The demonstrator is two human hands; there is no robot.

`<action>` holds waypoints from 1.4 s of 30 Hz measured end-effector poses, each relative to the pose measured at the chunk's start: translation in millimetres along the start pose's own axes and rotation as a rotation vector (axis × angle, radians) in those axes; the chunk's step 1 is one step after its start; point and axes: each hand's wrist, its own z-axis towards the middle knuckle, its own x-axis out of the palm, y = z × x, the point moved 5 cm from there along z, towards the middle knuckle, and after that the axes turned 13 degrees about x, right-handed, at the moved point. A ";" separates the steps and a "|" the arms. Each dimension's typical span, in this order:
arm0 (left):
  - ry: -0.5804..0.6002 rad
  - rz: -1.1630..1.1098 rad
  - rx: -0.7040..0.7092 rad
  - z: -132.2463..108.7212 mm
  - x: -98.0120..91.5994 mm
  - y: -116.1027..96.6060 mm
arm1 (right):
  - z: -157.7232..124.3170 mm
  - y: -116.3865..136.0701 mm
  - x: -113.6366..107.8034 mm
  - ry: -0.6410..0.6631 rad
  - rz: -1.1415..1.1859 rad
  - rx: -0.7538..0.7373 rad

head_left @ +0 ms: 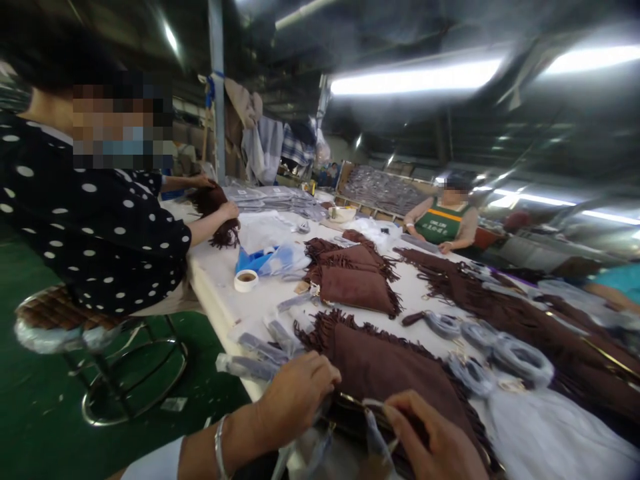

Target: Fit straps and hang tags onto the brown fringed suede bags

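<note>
A dark brown fringed bag (380, 360) lies at the near edge of the table, its metal-trimmed opening turned towards me. My left hand (300, 393), with a silver bangle on the wrist, is closed on the left end of that opening. At the right, my right hand (430, 433) pinches a thin strap wrapped in grey plastic (375, 433) beside the metal trim. Its lower fingers are partly cut off by the frame edge. Beyond the bag, more brown fringed bags (355, 287) are stacked.
Coiled wrapped straps (520, 357) and white plastic (560, 427) lie to the right. A tape roll (246, 281) and a blue-white bag (280, 259) rest on the white table (215, 293). One person handles a fringed piece at left; another stands across, beyond a long row of brown bags (500, 307).
</note>
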 end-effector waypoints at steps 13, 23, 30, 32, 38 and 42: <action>-0.022 0.632 -0.376 -31.5 -45.3 79.5 | 34.2 60.8 32.5 -0.019 0.113 -0.199; 0.050 0.095 -0.170 -17.1 0.0 17.3 | 34.1 61.7 34.4 0.013 0.083 -0.217; 0.079 0.025 -0.159 -4.6 -5.0 33.3 | 31.6 64.6 36.4 0.002 0.045 -0.246; 0.088 0.058 -0.141 0.5 -9.9 31.6 | 30.0 68.2 36.1 0.009 0.018 -0.284; 0.191 0.135 -0.103 8.4 -22.5 22.7 | 28.3 78.6 34.2 0.028 -0.054 -0.349; 0.245 0.115 -0.159 3.9 -20.4 27.2 | 29.0 83.6 36.0 0.009 -0.103 -0.346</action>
